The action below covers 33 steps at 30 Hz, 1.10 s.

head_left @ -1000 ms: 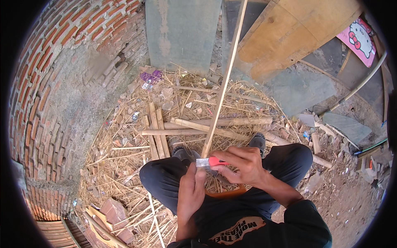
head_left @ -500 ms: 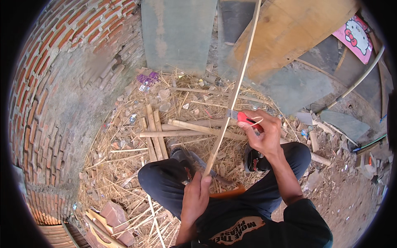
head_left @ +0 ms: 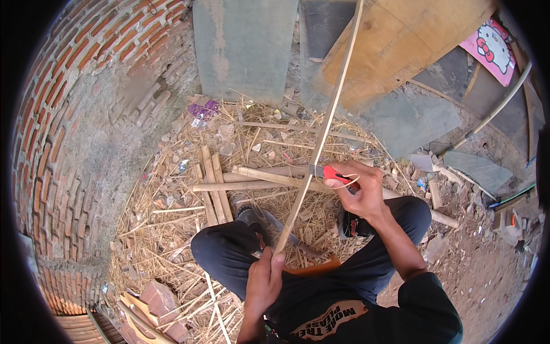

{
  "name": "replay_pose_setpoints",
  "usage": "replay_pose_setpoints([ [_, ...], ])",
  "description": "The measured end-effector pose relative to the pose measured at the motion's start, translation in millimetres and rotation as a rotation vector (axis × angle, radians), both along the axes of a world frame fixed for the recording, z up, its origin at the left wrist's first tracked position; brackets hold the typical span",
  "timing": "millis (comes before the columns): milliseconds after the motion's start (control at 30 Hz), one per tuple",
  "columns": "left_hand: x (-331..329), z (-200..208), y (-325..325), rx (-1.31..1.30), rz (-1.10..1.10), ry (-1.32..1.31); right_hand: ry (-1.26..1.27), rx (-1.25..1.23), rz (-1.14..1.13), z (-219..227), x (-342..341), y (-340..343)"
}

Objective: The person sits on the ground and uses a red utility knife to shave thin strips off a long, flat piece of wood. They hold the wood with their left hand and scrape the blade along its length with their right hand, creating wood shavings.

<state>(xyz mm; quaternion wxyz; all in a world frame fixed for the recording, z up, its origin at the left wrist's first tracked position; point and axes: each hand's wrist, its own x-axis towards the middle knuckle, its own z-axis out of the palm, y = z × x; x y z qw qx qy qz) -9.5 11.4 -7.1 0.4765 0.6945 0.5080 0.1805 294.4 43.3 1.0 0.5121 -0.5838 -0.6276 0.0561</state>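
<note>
My left hand point(head_left: 265, 281) is closed round the near end of a long, thin bamboo strip point(head_left: 327, 120), which slants up and away to the far edge of the view. In my right hand point(head_left: 363, 192) is a red utility knife point(head_left: 338, 174), its blade lying against the strip about midway along. A thin curled shaving point(head_left: 345, 184) hangs by the knife and my fingers. The strip passes between my bent knees, above the ground.
Several bamboo pieces point(head_left: 215, 186) and poles lie crosswise beyond my feet on shavings and rubble. A curved blade point(head_left: 286, 234) lies between my feet. A brick wall point(head_left: 51, 166) rises on the left; grey panels point(head_left: 243, 51) and a brown board point(head_left: 401, 43) lean at the back.
My left hand and the strip have shifted slightly left and nearer me. The knife blade has moved a little down and left, still against the strip.
</note>
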Motion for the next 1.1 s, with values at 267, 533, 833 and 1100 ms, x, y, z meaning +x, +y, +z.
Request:
replay_pose_setpoints([
  [267,-12,-1,-5,0.015,0.039,0.059,-0.058,-0.024,0.068,-9,-2,9],
  [533,-45,-17,-35,-0.094,0.083,0.125,0.001,-0.09,-0.095,-36,24,68],
  [833,-102,-27,-83,-0.296,0.1,0.189,0.045,-0.282,-0.299,-92,113,173],
  [1100,-161,-19,-97,-0.343,0.071,0.18,0.15,-0.324,-0.507,-157,243,199],
])
